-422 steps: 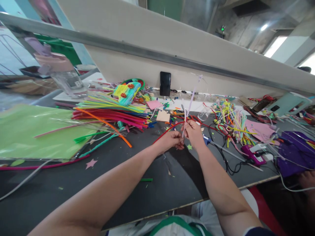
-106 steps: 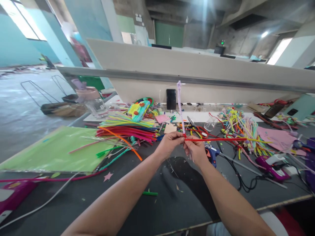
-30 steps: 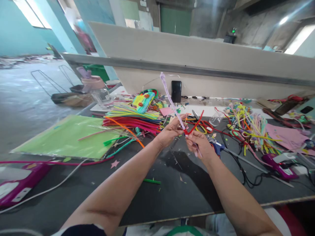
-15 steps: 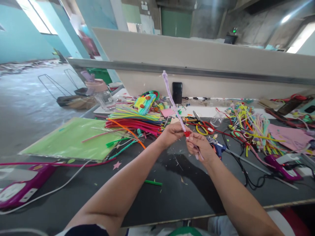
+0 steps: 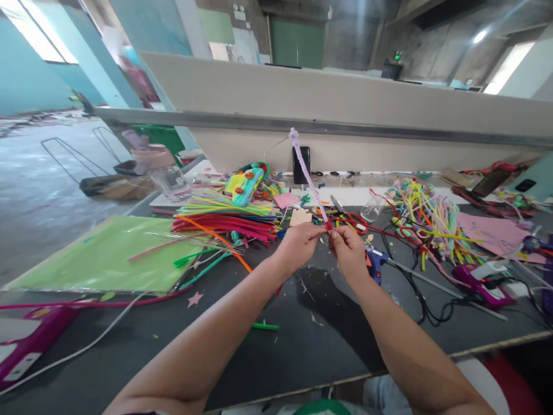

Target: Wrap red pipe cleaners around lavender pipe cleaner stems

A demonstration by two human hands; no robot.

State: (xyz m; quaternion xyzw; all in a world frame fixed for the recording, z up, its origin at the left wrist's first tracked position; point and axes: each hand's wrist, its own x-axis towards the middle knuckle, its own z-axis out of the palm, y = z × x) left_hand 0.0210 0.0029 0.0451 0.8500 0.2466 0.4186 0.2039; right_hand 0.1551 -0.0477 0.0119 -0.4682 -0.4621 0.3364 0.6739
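A long lilac pipe cleaner stem leans up and slightly left from between my two hands, with a small knob at its top. Red pipe cleaner wraps round its lower end. My left hand pinches at the red part from the left, thumb and forefinger together. From the right, my right hand closes its fingers on the same red-wrapped end. The stem's bottom is hidden by my fingers. Just right of my right hand lies a blue glue gun on the dark table.
Bundled colourful pipe cleaners lie left of centre, beside a green sheet pack. Scissors rest behind my hands. A loose pipe cleaner heap, cables and a purple power strip are at right. A bottle stands at back left.
My right hand has shifted its hold up close against the red wrap, its fingers more curled. The stem stays upright between both hands. The whole view has swung slightly right.
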